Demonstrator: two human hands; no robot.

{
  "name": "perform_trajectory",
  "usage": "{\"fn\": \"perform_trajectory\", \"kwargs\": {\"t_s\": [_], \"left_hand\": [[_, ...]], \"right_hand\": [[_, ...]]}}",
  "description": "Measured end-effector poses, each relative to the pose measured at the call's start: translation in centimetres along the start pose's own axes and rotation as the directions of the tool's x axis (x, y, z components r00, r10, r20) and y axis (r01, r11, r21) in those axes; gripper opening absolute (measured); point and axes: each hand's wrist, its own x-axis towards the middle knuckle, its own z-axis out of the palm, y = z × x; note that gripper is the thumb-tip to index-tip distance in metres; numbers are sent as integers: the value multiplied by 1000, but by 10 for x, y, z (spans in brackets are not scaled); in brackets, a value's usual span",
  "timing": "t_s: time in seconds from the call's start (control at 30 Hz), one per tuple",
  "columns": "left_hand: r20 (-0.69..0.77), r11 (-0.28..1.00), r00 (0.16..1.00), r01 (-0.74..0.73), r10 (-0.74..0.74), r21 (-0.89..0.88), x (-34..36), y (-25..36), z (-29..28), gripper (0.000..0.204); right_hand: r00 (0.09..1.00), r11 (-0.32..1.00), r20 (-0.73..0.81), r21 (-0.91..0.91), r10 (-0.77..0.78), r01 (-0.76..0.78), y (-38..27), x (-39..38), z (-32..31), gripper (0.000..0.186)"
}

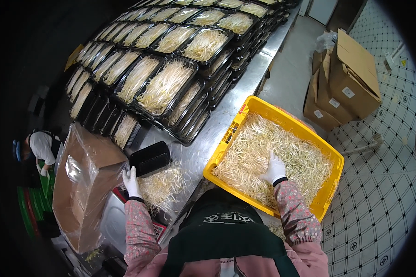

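Note:
My gloved left hand [131,183] has its fingers extended and apart beside the lower-left corner of an empty black tray [150,157]; I cannot tell whether they touch it. Loose bean sprouts [159,188] lie below that tray on the steel table [203,138]. My gloved right hand [274,170] reaches into a yellow crate [333,171] heaped with bean sprouts [305,161], its thumb apart from the other fingers, whose tips sink partly into the sprouts.
Stacked black trays of sprouts [166,87] cover the far table. A plastic-lined cardboard box [79,198] and a scale [111,217] are at left, where a co-worker [43,148] bends over green containers [32,207]. Cardboard boxes [353,81] stand on the floor at right.

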Motion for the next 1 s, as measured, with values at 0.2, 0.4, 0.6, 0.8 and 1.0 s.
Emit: {"fn": "perform_trajectory", "kwargs": {"t_s": [0.2, 0.4, 0.6, 0.8, 1.0], "left_hand": [[-80, 984, 992, 82, -95, -155, -3, -8, 17, 38], [-394, 900, 919, -164, -9, -404, -21, 9, 30, 16], [-382, 864, 922, -239, 59, -443, -85, 60, 41, 16], [-356, 826, 891, -414, 282, -382, -122, 96, 14, 31], [-216, 551, 515, -689, 829, 471, -170, 164, -43, 48]], "right_hand": [[984, 988, -162, 124, -71, 91, 18, -18, -19, 96], [984, 988, -162, 124, -75, 96, 41, -27, -50, 94], [945, 906, -273, 328, -179, 267, 53, -24, -74, 99], [951, 962, -166, -131, -262, 242, -57, -44, -113, 106], [598, 628, -244, -495, -764, 601, -243, -79, -88, 55]]}}
